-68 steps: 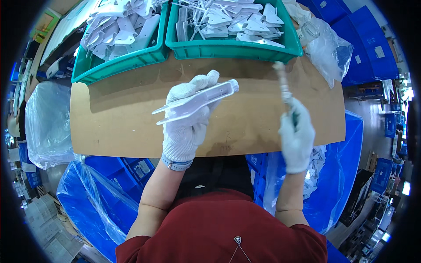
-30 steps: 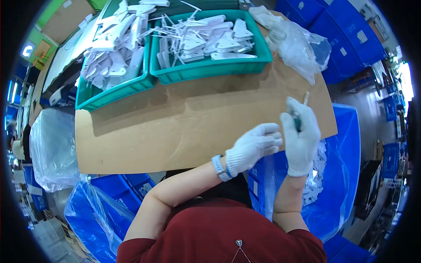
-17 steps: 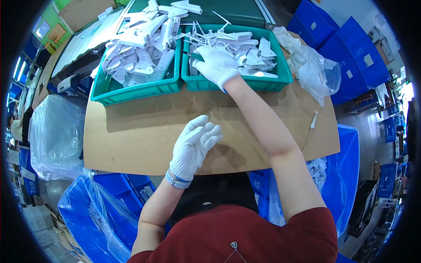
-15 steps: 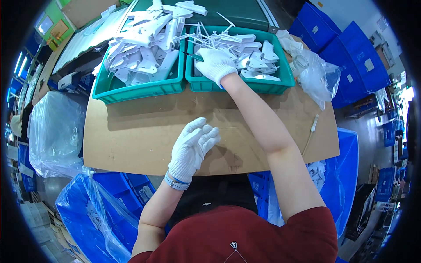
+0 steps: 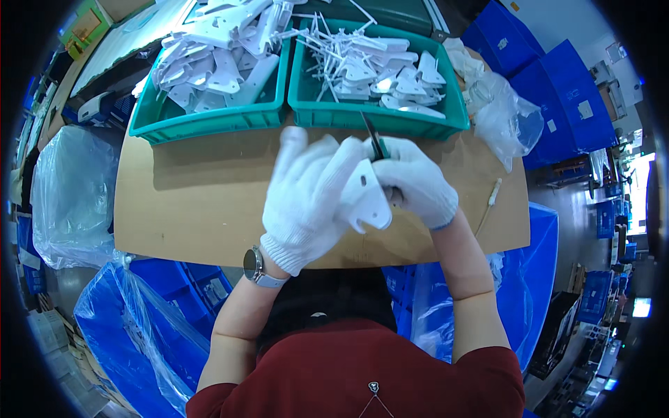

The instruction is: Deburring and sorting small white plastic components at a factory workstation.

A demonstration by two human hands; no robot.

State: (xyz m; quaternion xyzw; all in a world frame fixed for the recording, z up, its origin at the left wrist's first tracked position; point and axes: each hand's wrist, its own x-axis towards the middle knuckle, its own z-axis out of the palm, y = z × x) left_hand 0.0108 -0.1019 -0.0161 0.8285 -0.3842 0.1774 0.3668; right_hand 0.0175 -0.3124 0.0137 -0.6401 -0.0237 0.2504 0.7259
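Close together, left hand (image 5: 306,195) clamped on a white part (image 5: 368,200), right hand (image 5: 419,182) gripped around a dark-bladed tool (image 5: 376,141).

A green wall (image 5: 103,15) stands upper left, grey floor (image 5: 568,202) right.

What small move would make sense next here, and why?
Probably settling the left hand more securely around the white plastic part before working on it. Some left fingers are raised and blurred, so the grip is hard to judge, while the right hand holds a dark-tipped tool close by, its tip pointing away from the part, toward the green tray.
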